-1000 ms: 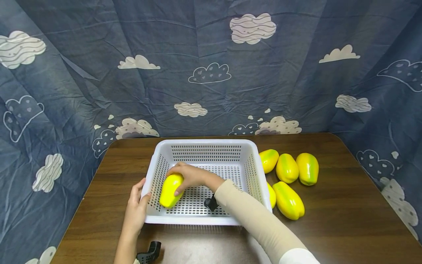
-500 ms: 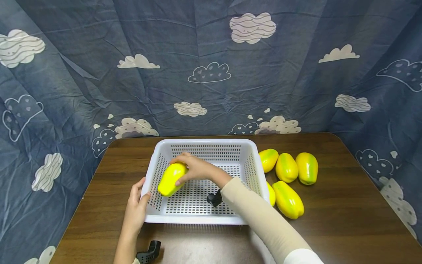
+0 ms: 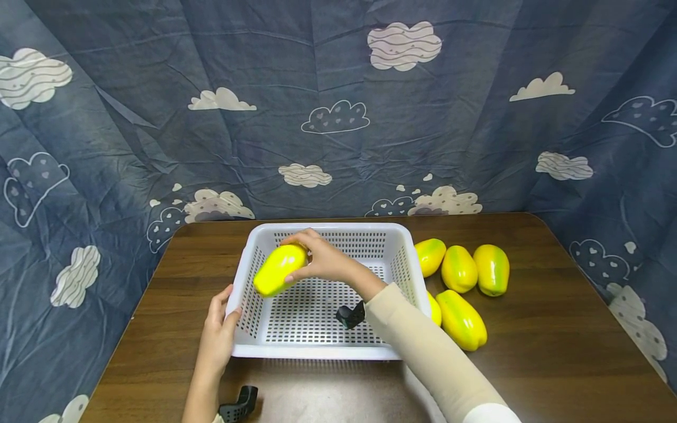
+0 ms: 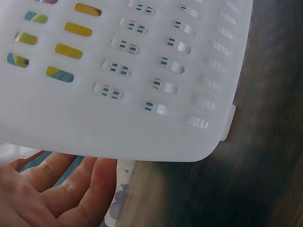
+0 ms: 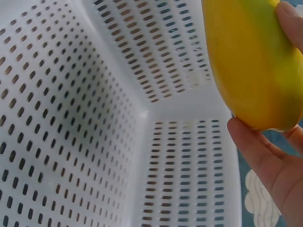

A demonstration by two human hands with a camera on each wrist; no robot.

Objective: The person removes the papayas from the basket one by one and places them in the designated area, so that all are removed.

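My right hand (image 3: 330,261) holds a yellow-green papaya (image 3: 277,270) over the left part of a white perforated plastic basket (image 3: 317,352). Thumb and fingertips press the papaya from opposite sides; the right wrist view shows the papaya (image 5: 251,61) raised above the basket floor, tilted. At the basket's left rim, my left hand (image 3: 218,326) grips with the thumb over the edge and the fingers outside. Seen from the left wrist, those fingers (image 4: 97,191) lie against the rim, and yellow shows through the wall slots. No other fruit lies inside the basket.
Several more papayas (image 3: 462,320) lie on the brown wooden table (image 3: 555,346), right of the basket, one partly hidden by its wall. A dark blue cloud-print curtain (image 3: 338,164) hangs behind the table. Black wrist mounts (image 3: 240,405) stick out by both hands.
My right hand has raised the papaya off the basket floor and moved it toward the back, tilting it. My left hand has stayed at the rim.
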